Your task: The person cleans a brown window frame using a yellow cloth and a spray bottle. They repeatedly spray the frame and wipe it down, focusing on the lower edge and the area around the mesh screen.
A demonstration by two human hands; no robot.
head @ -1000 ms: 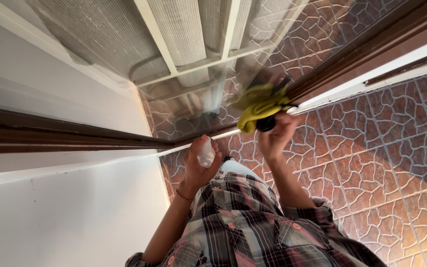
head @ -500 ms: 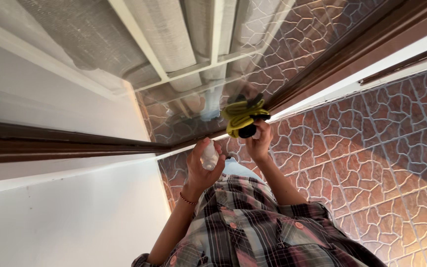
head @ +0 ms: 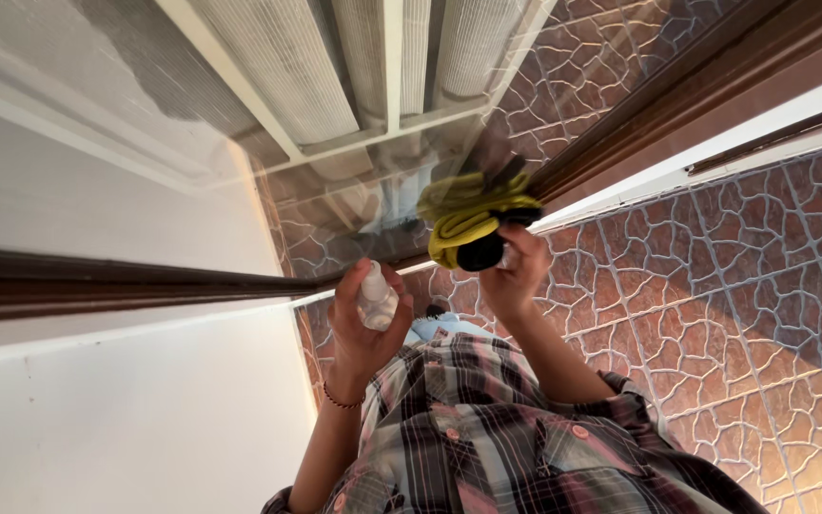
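My right hand point(head: 518, 278) grips a bunched yellow cloth point(head: 459, 217) together with a small black object point(head: 480, 253). It presses the cloth against the glass pane point(head: 354, 200) of a brown-framed door, low down near the frame's corner, and the cloth's reflection shows in the glass. My left hand point(head: 359, 333) is raised beside it, closed around a small white bottle point(head: 374, 299) just short of the glass. A thin bracelet circles my left wrist. My plaid shirt point(head: 487, 438) fills the bottom of the view.
The dark brown wooden door frame point(head: 126, 276) runs across the left and up to the right point(head: 677, 86). Reddish stone-patterned floor tiles point(head: 715, 314) lie at the right. A white wall point(head: 126, 419) is at the left. White ribbed slats point(head: 287, 76) show through the glass.
My right hand has slid the cloth a little left and back across the glass. My left hand with the bottle has shifted slightly left, and the view has tilted.
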